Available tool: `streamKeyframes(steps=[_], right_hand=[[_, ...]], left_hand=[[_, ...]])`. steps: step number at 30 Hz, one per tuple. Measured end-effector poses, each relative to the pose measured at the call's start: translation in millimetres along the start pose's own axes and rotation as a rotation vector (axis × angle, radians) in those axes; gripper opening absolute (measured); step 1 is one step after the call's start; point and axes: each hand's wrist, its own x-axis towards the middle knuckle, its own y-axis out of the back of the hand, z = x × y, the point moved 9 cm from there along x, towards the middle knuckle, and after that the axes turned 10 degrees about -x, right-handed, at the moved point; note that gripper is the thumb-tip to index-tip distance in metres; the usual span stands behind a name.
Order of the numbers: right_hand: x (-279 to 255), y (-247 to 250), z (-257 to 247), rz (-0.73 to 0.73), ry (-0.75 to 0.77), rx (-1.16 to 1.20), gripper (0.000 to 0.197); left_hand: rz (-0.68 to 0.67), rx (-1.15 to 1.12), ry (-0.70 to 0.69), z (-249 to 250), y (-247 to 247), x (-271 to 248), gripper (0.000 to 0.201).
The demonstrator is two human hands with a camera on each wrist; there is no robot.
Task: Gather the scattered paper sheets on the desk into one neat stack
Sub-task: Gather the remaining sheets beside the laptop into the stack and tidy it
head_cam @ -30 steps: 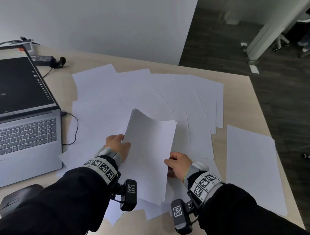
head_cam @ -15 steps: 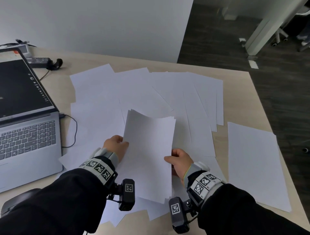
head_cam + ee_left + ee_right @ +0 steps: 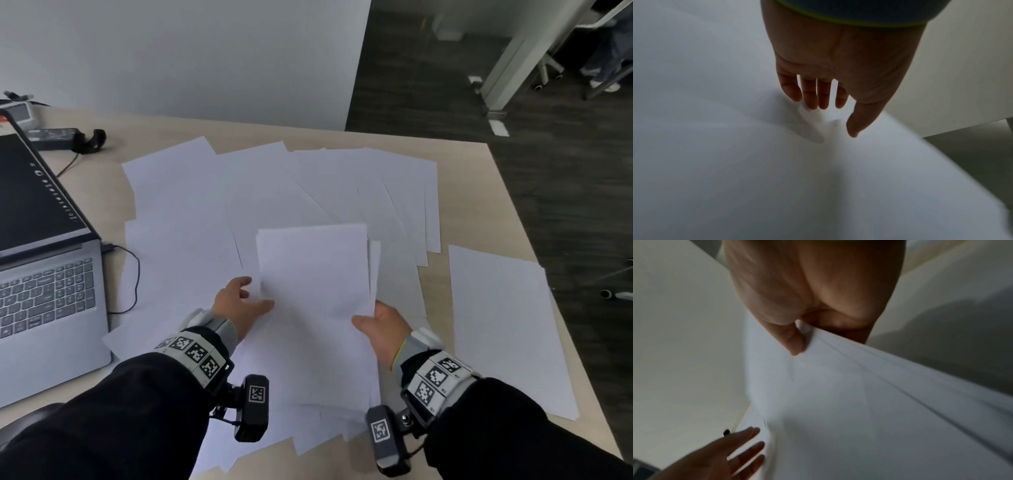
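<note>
A small bundle of white sheets (image 3: 311, 308) is held above the desk in front of me. My right hand (image 3: 371, 317) pinches the bundle's right edge, thumb on top, fingers beneath; the right wrist view shows the thumb (image 3: 795, 342) pressed on the layered sheet edges (image 3: 879, 378). My left hand (image 3: 245, 298) is at the bundle's left edge with fingers straight and spread, holding nothing; its fingers (image 3: 818, 95) hover over paper in the left wrist view. Several loose sheets (image 3: 308, 185) lie fanned across the desk beyond, and one separate sheet (image 3: 503, 325) lies at the right.
An open laptop (image 3: 44, 274) with a plugged-in cable (image 3: 132, 274) sits at the left. A power adapter (image 3: 58, 137) lies at the back left. The desk's right edge (image 3: 534, 253) drops to a dark floor. A white wall stands behind.
My left hand has let go of the bundle's left edge and spread its fingers. The bundle has swung from tilted to nearly square and shifted right, still pinched by my right hand.
</note>
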Motion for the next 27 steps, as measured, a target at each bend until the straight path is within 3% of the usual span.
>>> streamKeyframes(steps=[2, 6, 10, 13, 14, 16, 18, 21, 24, 25, 27], right_hand=[[-4.5, 14.9, -15.2, 0.002, 0.067, 0.040, 0.022], [-8.7, 48.1, -45.1, 0.054, 0.176, 0.196, 0.022], [-15.4, 73.8, -66.8, 0.071, 0.274, 0.340, 0.038], [-18.7, 81.6, -62.4, 0.100, 0.275, 0.315, 0.036], [-18.8, 79.1, -57.6, 0.100, 0.266, 0.280, 0.028], [-17.2, 68.4, -43.5, 0.083, 0.205, 0.195, 0.031], [-15.9, 67.4, -32.7, 0.142, 0.155, 0.174, 0.029], [-19.9, 83.0, -23.7, 0.270, 0.091, 0.208, 0.030], [-21.0, 101.7, -15.1, 0.287, 0.128, 0.154, 0.028], [-21.9, 110.0, -9.2, 0.272, 0.125, 0.127, 0.027], [-19.2, 119.6, 8.7, 0.254, 0.092, 0.114, 0.029]], left_hand=[[-0.079, -0.146, -0.007, 12.2, -10.8, -0.2, 0.064], [-0.221, -0.517, -0.048, 62.7, -31.1, -14.4, 0.021], [-0.279, -0.704, -0.245, 114.1, -30.3, -28.2, 0.029], [-0.308, -0.643, -0.291, 120.4, -36.0, -33.3, 0.039], [-0.313, -0.589, -0.273, 115.5, -40.2, -32.2, 0.044], [-0.316, -0.483, -0.221, 101.0, -49.4, -31.1, 0.049], [-0.308, -0.376, -0.187, 91.0, -61.3, -35.8, 0.044], [-0.267, -0.245, -0.188, 89.7, -76.3, -42.5, 0.022], [-0.260, -0.220, -0.190, 96.7, -90.3, -44.8, 0.007], [-0.266, -0.223, -0.175, 100.4, -99.2, -46.7, 0.004], [-0.276, -0.232, -0.138, 100.7, -112.5, -50.2, 0.018]])
